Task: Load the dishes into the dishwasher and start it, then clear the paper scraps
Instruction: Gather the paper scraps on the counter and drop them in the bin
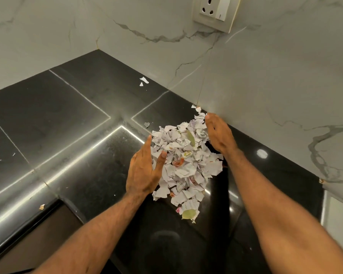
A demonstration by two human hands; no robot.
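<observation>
Paper scraps [183, 165] lie heaped on table [71, 123], left hand [145, 171] and right hand [220, 133] spread open either side, evidently corralling them.

Glossy stone-like countertop [71, 119] — crumpled paper scraps [183, 167]

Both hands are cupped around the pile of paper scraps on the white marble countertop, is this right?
Not quite: in the head view the countertop is black; only the walls are white marble. The left hand and right hand do cup the pile of paper scraps.
</observation>
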